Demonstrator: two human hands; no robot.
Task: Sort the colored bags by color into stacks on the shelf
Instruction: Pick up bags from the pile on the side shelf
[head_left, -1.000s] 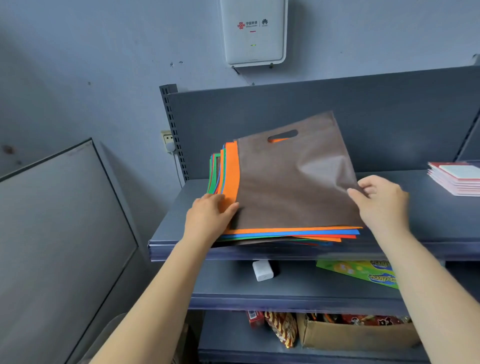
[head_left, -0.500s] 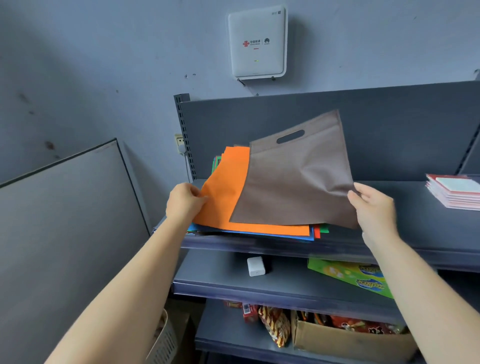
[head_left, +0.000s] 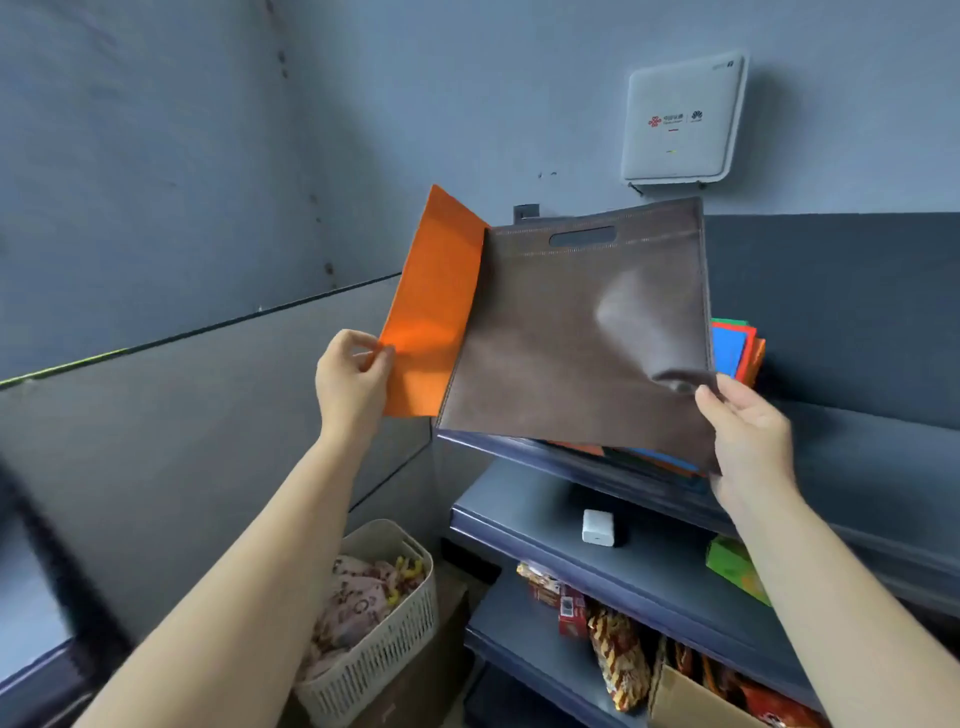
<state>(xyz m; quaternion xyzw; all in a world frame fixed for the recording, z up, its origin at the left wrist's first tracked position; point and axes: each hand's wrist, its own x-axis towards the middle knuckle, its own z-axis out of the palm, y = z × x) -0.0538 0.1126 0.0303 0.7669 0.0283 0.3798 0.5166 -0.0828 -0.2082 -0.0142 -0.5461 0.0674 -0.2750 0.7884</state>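
- Dark grey metal shelf (head_left: 857, 447) bears a stack of coloured bags (head_left: 735, 348).
- Flat brown non-woven bag (head_left: 571, 338), lifted before it, is pinched at its lower corner by the right hand (head_left: 748, 431).
- Flat orange non-woven bag (head_left: 431, 312), raised beside it, is pinched by the left hand (head_left: 353, 379).

Both bare arms are extended up and forward; the left hand (head_left: 353, 382) is raised at left with thumb and fingers pinched together, the right hand (head_left: 750, 434) is held at right, fingers curled in a grip
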